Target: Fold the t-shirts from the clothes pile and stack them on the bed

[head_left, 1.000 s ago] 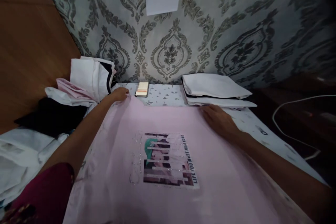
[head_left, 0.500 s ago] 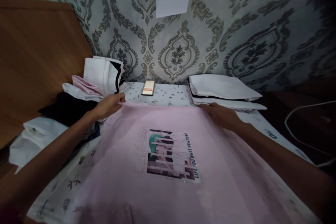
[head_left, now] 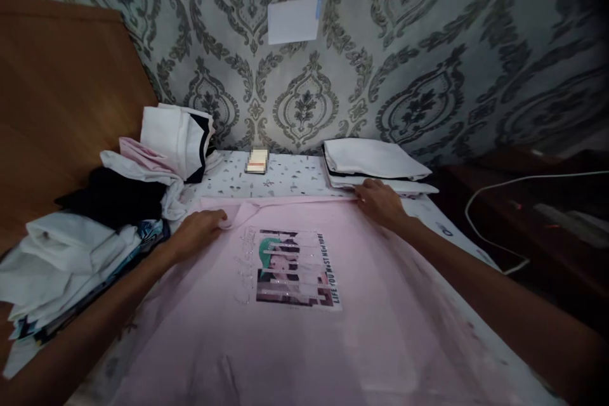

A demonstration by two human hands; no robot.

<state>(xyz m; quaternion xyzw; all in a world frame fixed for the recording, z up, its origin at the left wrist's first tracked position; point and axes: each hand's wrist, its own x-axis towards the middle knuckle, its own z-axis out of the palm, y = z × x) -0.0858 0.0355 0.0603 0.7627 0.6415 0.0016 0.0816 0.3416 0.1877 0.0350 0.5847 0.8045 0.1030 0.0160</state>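
Note:
A pink T-shirt (head_left: 380, 285) lies spread out before me, with a photo print and the lettering "LIFE YOU MOST NEW YORE" near its middle. Closed on the cloth at its far left corner is my left hand (head_left: 200, 233); a small flap of the edge is turned over beside the fingertips. My right hand (head_left: 382, 204) grips the far right part of the same edge, its fingers bent and partly hidden. Just behind that hand sits a stack of folded white clothes (head_left: 375, 158), with a dark layer between.
Piled clothes (head_left: 80, 254) in white, black and pink line the left side, by a brown wooden panel (head_left: 61, 76). A small blurred box (head_left: 257, 160) stands on the patterned sheet (head_left: 290, 171) near the wall. At right, a white cable (head_left: 476, 203) crosses a dark surface.
My left hand has come lower and nearer, and the shirt's far left edge now has a turned-over flap. The right hand still holds its edge. The view has shifted to the right.

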